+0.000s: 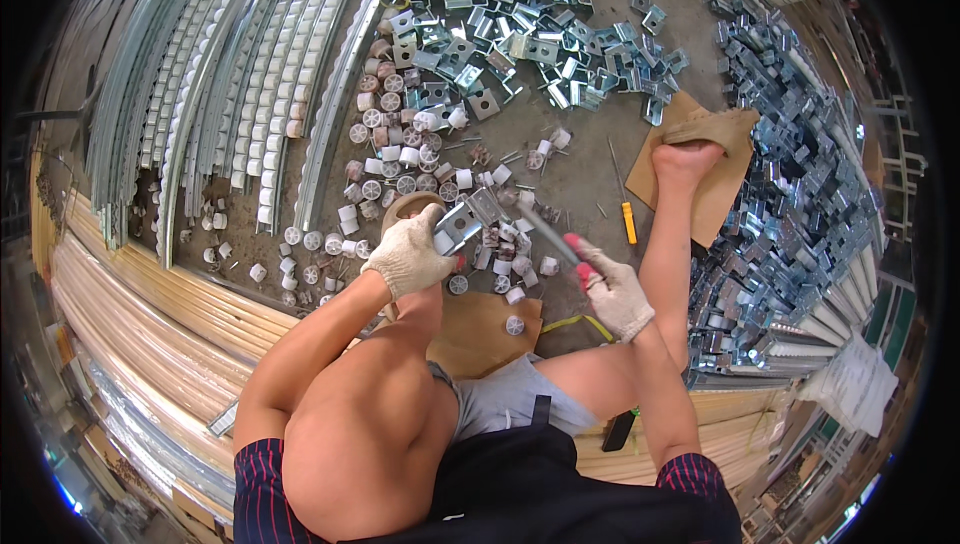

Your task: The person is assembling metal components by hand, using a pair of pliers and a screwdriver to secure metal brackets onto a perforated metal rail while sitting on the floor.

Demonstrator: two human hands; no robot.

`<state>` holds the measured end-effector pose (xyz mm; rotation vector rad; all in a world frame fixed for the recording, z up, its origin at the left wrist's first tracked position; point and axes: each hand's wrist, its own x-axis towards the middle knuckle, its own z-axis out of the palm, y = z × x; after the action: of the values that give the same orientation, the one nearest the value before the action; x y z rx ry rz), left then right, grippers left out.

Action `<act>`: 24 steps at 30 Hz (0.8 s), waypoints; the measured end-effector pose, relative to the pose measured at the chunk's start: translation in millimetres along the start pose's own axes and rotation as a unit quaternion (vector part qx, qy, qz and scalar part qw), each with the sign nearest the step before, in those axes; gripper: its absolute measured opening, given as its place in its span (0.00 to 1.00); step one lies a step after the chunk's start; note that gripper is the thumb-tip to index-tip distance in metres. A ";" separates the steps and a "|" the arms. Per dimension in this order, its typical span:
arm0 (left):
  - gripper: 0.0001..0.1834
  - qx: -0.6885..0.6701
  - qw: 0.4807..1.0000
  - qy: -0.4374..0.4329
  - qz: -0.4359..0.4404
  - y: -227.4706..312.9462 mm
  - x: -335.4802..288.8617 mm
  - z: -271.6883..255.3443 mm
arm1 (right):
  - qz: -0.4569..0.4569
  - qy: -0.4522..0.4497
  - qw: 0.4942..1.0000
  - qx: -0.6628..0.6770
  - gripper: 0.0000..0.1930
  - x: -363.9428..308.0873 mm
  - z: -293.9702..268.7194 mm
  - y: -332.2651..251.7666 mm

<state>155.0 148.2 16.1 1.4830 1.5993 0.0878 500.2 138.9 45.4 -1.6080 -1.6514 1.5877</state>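
Note:
My left hand, in a white work glove, is closed on a shiny metal bracket with holes in it, low over the floor beside my left foot. My right hand, in a white glove with red fingertips, grips the grey handle of a hammer. The handle slants up and left toward the bracket; its head end is blurred and partly lost among the parts. White plastic rollers with spoked ends lie around and ahead of the bracket.
Loose brackets are heaped ahead, and more brackets are piled at right. Metal tracks lined with white rollers lie at left. A yellow-handled screwdriver lies near my right foot, which rests on cardboard. Wrapped lengths are stacked at lower left.

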 end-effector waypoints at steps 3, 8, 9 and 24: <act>0.41 -0.021 1.000 0.002 -0.001 3.8 0.9 -5.7 | 0.089 0.019 0.992 0.091 0.31 1.5 -7.8 -8.0; 0.45 -0.011 0.999 0.034 0.017 2.9 6.1 2.1 | 0.050 -0.037 0.996 0.058 0.28 -16.5 11.4 7.9; 0.45 -0.006 1.000 0.016 -0.004 5.2 4.8 2.1 | 0.052 -0.020 0.997 0.047 0.28 -12.1 5.8 4.0; 0.46 0.105 0.994 0.032 0.005 23.5 7.3 2.7 | 0.123 0.270 0.954 0.050 0.33 20.7 44.8 74.2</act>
<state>175.5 159.2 24.7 1.6638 1.6946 -0.0298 491.4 116.2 -40.4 -2.0220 -1.1026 1.1545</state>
